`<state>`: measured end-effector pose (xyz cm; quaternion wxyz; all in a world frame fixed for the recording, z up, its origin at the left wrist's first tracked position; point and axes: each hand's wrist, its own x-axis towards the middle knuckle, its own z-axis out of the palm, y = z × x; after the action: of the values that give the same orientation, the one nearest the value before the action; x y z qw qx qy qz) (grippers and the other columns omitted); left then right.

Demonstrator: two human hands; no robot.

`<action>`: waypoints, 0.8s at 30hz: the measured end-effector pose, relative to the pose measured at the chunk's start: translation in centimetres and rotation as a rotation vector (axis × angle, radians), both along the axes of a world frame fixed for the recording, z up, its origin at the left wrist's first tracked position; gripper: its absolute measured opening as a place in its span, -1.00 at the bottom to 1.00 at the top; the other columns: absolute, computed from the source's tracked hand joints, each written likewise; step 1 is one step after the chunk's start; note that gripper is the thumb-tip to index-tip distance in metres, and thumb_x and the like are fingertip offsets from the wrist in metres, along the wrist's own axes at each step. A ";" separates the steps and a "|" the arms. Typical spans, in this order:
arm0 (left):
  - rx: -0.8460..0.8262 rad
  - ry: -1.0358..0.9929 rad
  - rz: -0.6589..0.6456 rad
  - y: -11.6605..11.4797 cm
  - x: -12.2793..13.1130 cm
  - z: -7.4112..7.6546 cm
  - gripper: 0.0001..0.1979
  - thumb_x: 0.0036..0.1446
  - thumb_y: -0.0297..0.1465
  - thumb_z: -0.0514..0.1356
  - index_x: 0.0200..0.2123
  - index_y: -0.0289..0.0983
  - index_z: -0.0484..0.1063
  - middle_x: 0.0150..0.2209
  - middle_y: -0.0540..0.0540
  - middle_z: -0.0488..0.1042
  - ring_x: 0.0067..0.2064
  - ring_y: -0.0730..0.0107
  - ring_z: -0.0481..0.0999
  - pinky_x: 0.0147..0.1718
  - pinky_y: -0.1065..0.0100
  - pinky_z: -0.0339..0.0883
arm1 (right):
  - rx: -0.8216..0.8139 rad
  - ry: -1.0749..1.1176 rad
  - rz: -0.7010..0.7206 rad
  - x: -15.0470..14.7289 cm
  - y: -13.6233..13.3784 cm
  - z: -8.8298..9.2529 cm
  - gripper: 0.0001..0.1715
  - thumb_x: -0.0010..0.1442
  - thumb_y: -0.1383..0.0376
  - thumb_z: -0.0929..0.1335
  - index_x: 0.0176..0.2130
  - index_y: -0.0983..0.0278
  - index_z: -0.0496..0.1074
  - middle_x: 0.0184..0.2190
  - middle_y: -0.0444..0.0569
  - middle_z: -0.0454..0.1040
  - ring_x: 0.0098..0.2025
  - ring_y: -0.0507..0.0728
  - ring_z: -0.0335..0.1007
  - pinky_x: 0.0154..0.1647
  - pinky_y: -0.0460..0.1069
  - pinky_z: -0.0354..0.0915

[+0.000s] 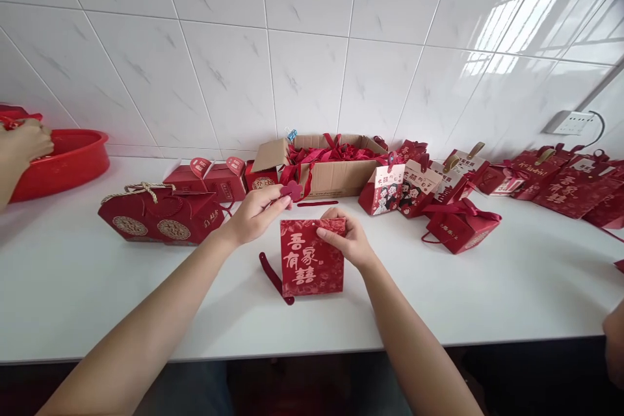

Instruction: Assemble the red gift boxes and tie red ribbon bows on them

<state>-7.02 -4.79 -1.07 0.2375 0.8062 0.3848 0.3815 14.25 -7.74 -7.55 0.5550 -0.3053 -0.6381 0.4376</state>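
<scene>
A small red gift box with white characters stands on the white table in front of me. My right hand pinches its top edge shut. My left hand is raised to the left of the box, fingers closed on a dark red flower-shaped tag. A dark red strap hangs from the box's left side and lies on the table. Another loose strap lies just behind the box.
An open cardboard carton full of red ribbons stands at the back. Red gift boxes sit to the left and several more to the right. Another person's hand reaches into a red basin at far left. A wall socket is at right.
</scene>
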 end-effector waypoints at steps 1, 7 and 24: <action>0.009 -0.020 0.049 -0.2 -0.1 -0.3 -0.67 0.13 -0.12 0.03 -0.48 -0.21 0.38 -0.48 -0.08 0.38 -0.40 0.29 0.37 -0.33 0.28 0.27 | -0.029 0.034 -0.038 0.0 0.1 -0.1 -0.67 0.04 0.11 0.44 -0.47 0.23 0.28 -0.53 -0.19 0.28 -0.49 0.01 0.21 -0.47 -0.07 0.21; 0.024 -0.144 0.173 -1.6 -0.4 -3.1 -0.64 0.10 -0.08 0.00 -0.42 -0.19 0.45 -0.60 -0.04 0.24 -0.55 0.35 0.21 -0.50 0.27 0.17 | -0.004 0.005 -0.490 -0.4 1.2 -1.1 -0.70 0.06 0.10 0.41 -0.43 0.23 0.29 -0.53 -0.18 0.32 -0.48 0.03 0.23 -0.46 -0.06 0.22; 0.930 0.170 -0.101 -1.0 0.1 -5.5 -0.77 0.23 -0.52 0.00 -0.18 -0.23 0.42 -0.58 0.02 0.40 -0.55 0.45 0.38 -0.52 0.42 0.23 | 0.883 -0.403 -0.356 -2.0 -3.0 0.5 -0.44 0.17 0.50 0.27 0.14 0.19 0.28 -0.14 0.07 0.42 -0.15 0.16 0.45 -0.26 0.04 0.48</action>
<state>-6.90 -5.80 -6.59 -0.1624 0.8732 0.1515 0.4339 12.27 -10.73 -7.07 0.5628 -0.2241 -0.7945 -0.0425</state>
